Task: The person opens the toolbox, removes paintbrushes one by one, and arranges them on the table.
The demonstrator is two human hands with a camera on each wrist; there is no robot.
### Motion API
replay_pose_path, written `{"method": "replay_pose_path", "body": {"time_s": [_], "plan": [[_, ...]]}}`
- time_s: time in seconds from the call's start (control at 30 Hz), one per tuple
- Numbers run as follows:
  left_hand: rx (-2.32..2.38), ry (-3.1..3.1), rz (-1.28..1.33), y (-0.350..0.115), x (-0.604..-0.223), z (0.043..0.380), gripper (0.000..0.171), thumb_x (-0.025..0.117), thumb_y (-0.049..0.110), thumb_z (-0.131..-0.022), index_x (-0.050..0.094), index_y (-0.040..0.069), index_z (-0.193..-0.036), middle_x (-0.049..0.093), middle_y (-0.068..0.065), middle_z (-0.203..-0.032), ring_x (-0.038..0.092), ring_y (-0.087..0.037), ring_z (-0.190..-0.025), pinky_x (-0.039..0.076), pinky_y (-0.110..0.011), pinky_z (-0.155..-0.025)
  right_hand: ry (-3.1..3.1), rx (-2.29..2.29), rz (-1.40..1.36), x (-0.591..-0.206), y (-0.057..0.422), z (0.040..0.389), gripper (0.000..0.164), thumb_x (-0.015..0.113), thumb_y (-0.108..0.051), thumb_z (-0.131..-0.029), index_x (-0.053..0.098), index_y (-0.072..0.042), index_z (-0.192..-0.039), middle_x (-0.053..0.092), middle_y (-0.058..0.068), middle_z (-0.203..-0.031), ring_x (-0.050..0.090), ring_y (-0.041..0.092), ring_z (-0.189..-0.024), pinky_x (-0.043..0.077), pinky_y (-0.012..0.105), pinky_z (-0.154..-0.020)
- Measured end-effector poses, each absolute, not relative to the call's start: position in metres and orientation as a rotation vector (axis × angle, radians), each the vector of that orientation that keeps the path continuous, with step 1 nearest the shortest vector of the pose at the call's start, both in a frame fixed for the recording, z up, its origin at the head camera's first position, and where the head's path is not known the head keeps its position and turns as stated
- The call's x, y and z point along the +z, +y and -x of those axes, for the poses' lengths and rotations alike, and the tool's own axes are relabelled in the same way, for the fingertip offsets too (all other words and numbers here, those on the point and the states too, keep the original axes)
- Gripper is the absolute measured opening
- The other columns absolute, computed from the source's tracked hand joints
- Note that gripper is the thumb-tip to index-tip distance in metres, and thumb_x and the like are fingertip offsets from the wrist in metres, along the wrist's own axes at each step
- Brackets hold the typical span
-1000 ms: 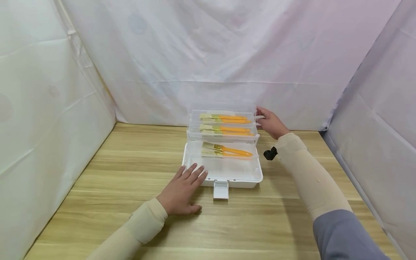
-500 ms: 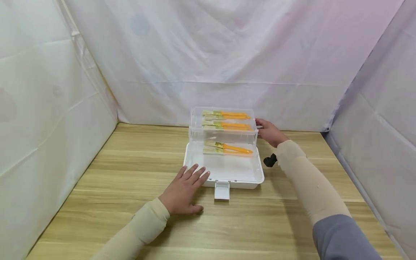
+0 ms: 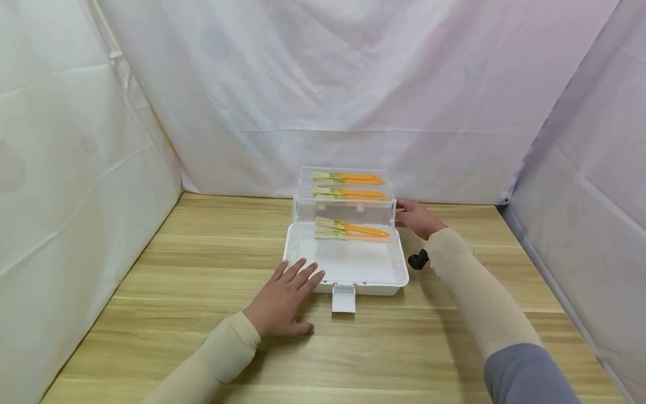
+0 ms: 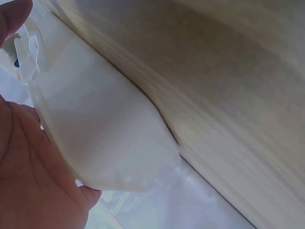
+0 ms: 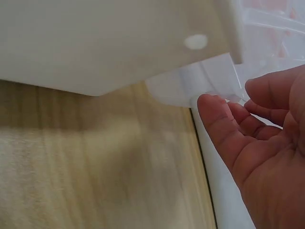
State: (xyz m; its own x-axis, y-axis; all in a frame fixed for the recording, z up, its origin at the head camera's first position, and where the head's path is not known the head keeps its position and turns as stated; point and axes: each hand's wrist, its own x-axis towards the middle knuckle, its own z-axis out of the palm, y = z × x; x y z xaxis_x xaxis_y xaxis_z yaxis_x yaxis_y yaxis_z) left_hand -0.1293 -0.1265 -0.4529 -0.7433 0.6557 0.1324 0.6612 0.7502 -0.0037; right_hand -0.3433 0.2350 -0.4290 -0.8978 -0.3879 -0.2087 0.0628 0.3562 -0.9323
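In the head view a white plastic storage box [image 3: 345,266] stands open on the table, its latch flap hanging at the front. Clear tiered trays [image 3: 343,209] rise over its back half and carry several paintbrushes [image 3: 365,230] with orange handles and pale bristles. My left hand [image 3: 284,300] has its fingers spread, the fingertips resting on the box's front left corner. My right hand [image 3: 418,217], at the right end of the raised trays, has curled fingers around a clear plastic edge [image 5: 224,78] that looks like the lid; its fingertips are partly hidden.
White cloth walls [image 3: 333,84] enclose the wooden table [image 3: 192,269] at the back and both sides. The back cloth hangs close behind the trays. A small black item [image 3: 418,260] sits at the right wrist.
My right hand has moved down and slightly nearer, and the clear lid has tilted back and lower. The raised trays have shifted to lie flatter. My left hand stays on the box corner.
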Motion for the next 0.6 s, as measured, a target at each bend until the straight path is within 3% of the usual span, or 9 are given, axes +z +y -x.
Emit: {"method": "replay_pose_path", "body": {"time_s": [0.37, 0.6], "plan": [[-0.068, -2.802, 1.071, -0.126, -0.448, 0.125, 0.101, 0.069, 0.063, -0.076, 0.031, 0.015, -0.156, 0.034, -0.007, -0.158, 0.022, -0.031, -0.148, 0.015, -0.054, -0.117, 2.269, -1.503, 0.320, -0.429, 0.239, 0.333, 0.051, 0.053, -0.010, -0.102, 0.039, -0.006, -0.151, 0.041, 0.015, -0.152, 0.046, 0.032, -0.133, 0.038, 0.050, -0.107], [-0.091, -2.788, 1.079, -0.126, -0.443, 0.121, 0.100, 0.071, 0.061, -0.075, 0.033, 0.015, -0.155, 0.035, -0.008, -0.158, 0.023, -0.032, -0.148, 0.016, -0.054, -0.117, 2.334, -1.412, 0.339, -0.427, 0.242, 0.326, 0.050, 0.050, -0.008, -0.102, 0.040, 0.001, -0.150, 0.045, 0.019, -0.148, 0.047, 0.035, -0.131, 0.038, 0.052, -0.107]]}}
